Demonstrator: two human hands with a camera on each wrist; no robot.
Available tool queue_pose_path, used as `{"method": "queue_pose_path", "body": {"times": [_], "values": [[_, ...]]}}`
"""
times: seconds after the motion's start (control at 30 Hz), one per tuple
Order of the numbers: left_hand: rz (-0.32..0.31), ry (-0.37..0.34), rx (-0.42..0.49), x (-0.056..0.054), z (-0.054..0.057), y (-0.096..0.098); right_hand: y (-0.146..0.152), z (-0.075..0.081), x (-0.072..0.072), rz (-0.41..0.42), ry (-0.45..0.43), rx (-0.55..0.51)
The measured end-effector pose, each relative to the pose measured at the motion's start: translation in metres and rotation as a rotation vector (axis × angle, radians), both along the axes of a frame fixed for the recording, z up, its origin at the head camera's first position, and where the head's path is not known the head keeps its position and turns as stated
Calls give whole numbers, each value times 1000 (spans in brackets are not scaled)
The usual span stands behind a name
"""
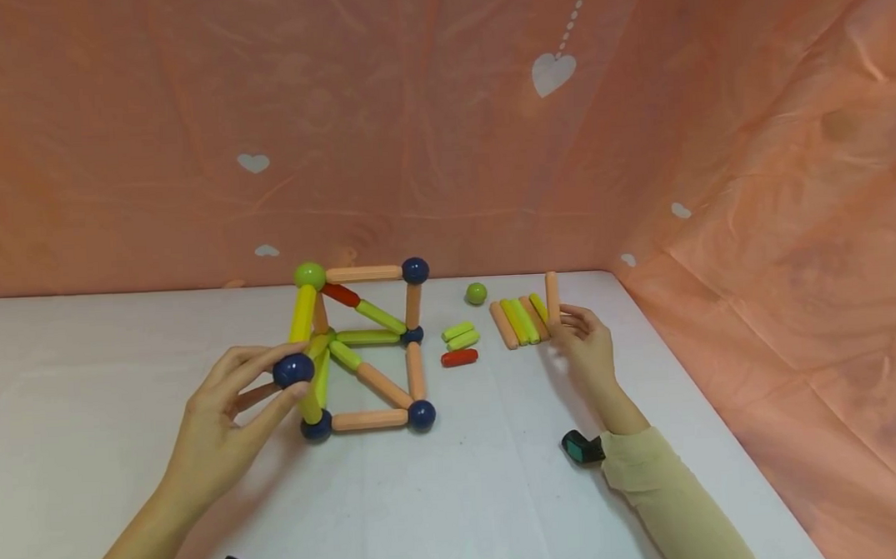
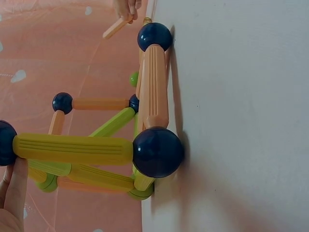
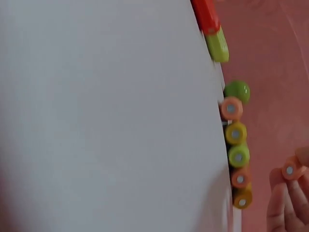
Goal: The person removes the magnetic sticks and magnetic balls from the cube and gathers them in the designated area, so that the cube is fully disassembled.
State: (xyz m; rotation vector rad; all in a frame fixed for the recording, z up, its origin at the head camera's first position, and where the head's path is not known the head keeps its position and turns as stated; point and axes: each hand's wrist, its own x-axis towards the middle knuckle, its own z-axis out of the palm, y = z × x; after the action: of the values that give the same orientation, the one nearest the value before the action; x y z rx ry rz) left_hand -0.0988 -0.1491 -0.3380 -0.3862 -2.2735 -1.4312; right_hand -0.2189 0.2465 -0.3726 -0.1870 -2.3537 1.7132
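My left hand (image 1: 212, 427) pinches a dark blue ball (image 1: 293, 370) between its fingers and thumb at the near left of a frame built from sticks and balls. In the left wrist view that ball (image 2: 5, 143) tops an upright yellow stick (image 2: 72, 148), whose lower end meets another blue ball (image 2: 158, 152) on the table. Over at the right, my right hand (image 1: 592, 352) holds a peach stick (image 1: 552, 296) upright by its lower end, above the row of loose sticks. The right wrist view shows this stick's round end (image 3: 289, 170) between the fingertips.
Loose peach, yellow and green sticks (image 1: 521, 321) lie side by side near the right hand. Two short green sticks (image 1: 461, 336), a red stick (image 1: 460, 358) and a green ball (image 1: 476, 293) lie between them and the frame. An orange cloth (image 1: 441, 130) hangs behind the white table (image 1: 457, 496).
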Motion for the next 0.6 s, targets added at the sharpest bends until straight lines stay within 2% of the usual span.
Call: {"method": "queue_pose_path", "body": {"times": [0.23, 0.6], "values": [[1, 7, 13, 1, 0, 0, 12, -2, -12, -76, -89, 70], [8, -2, 10, 1, 1, 1, 19, -1, -26, -97, -214, 210]]}}
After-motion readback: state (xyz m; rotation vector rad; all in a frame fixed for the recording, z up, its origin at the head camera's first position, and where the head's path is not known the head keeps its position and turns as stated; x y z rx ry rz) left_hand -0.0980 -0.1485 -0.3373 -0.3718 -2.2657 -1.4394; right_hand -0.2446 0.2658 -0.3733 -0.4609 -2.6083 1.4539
